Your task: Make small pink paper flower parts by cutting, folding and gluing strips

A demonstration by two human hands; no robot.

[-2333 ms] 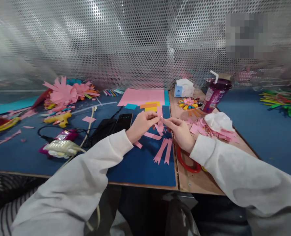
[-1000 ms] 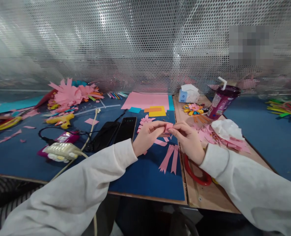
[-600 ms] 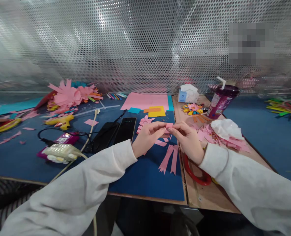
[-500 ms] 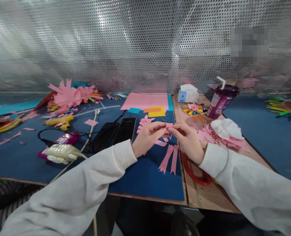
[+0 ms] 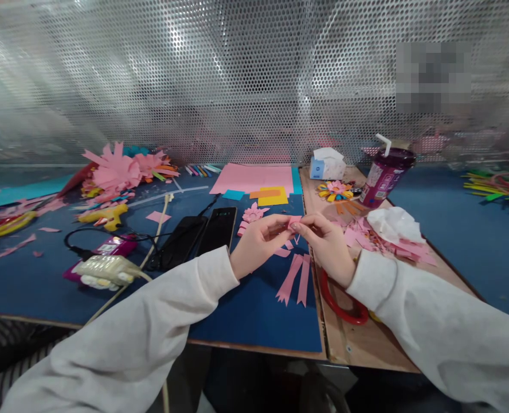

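Note:
Between my fingertips is a small piece of pink paper point(image 5: 294, 219), pinched from both sides above the blue tabletop. My left hand point(image 5: 258, 244) is closed on its left side. From the right, my right hand point(image 5: 331, 246) grips it between thumb and forefinger; the fingers hide part of the paper. Just behind my left hand lies a pink paper flower point(image 5: 254, 213). Two pink paper strips with notched ends point(image 5: 289, 281) lie on the table below my hands. Under my right wrist, red-handled scissors point(image 5: 344, 312) are partly covered.
Left of my hands are a phone point(image 5: 218, 231), a black power bank point(image 5: 183, 238), a white power strip point(image 5: 107, 268) and a yellow glue gun point(image 5: 104, 215). Pink sheets point(image 5: 254, 176) lie behind. At right stand a tissue pack point(image 5: 327, 166) and a purple cup point(image 5: 383, 180), near paper scraps point(image 5: 360, 234).
My hands stay nearly in place, still pinching the pink paper, with a slight shift of the fingers. Another person's hand at the far left edge has gone out of view.

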